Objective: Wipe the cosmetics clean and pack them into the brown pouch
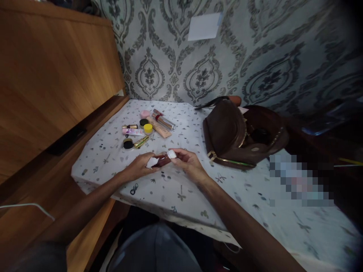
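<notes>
Between my two hands, above the front part of the table, is a small reddish-brown container (163,160) lying roughly level. My left hand (141,166) is closed around its left end, with a crumpled white piece like tissue (152,162) in the same grip. At the other end, my right hand (184,162) has its thumb and fingers closed on a white piece (171,154); whether that is a cap or more tissue I cannot tell. Just beyond my left hand lie a gold tube (141,142) and a round black-lidded jar (127,143).
Farther back are a yellow-lidded jar (148,129), a beige squeeze tube (160,127), a white-and-pink tube (133,132), and clear-ended cosmetic tubes (164,121). A brown handbag (227,132) gapes at the right. A wooden cabinet (62,56) borders the left; a patterned wall (172,60) stands behind.
</notes>
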Available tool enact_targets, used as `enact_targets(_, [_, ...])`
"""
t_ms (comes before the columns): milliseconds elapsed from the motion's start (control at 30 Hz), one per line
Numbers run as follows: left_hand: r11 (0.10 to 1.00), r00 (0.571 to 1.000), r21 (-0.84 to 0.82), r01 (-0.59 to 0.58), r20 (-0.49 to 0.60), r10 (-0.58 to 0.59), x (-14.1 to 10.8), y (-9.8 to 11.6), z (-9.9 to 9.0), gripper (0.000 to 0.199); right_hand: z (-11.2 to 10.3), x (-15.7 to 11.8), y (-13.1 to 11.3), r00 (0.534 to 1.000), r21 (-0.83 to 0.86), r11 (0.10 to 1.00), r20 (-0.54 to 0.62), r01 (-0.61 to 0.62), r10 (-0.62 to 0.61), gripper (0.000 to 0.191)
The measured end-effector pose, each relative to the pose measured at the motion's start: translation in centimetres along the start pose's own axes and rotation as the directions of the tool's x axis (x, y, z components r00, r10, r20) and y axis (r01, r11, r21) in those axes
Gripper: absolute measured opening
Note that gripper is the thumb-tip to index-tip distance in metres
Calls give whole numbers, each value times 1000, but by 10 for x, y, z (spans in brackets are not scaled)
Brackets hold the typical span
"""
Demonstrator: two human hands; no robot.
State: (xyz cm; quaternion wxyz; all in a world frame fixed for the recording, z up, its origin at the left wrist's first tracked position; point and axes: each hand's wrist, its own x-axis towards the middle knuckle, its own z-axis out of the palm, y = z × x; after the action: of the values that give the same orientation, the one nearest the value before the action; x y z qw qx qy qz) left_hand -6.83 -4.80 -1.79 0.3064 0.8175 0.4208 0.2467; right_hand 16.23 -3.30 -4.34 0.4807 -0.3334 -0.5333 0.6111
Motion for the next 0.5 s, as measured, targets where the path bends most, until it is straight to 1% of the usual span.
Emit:
enact_targets(67, [984, 999, -174, 32, 18, -29, 0, 4, -1, 46, 1, 0, 0, 1000, 45, 999, 5, -21, 21, 38])
enact_targets(133, [942, 997, -326, 79, 42, -69, 2, 10, 0, 48, 2, 0, 0, 998, 74, 996, 36, -56, 53, 36])
enact_targets(200, [880, 992, -457, 130, 56, -117, 4, 16, 3, 46, 4, -1, -2, 993, 105, 990, 79, -93, 85, 38])
enact_targets(267, [808, 987, -567, 157, 73, -140, 7, 19, 9, 46, 7, -3, -5, 988, 151, 981, 117, -120, 103, 44])
enact_targets(400, [664, 984, -727, 176, 119, -131, 14, 20, 23, 54, 9, -5, -10, 978, 214, 964, 171, -158, 123, 56])
enact_targets(467, [614, 980, -765, 197, 146, -132, 17, 20, 29, 58, 9, -5, -11, 981, 225, 963, 155, -150, 117, 57])
enact_targets(500, [604, 978, -769, 210, 164, -130, 18, 20, 32, 60, 8, -5, -12, 983, 229, 962, 141, -146, 115, 57])
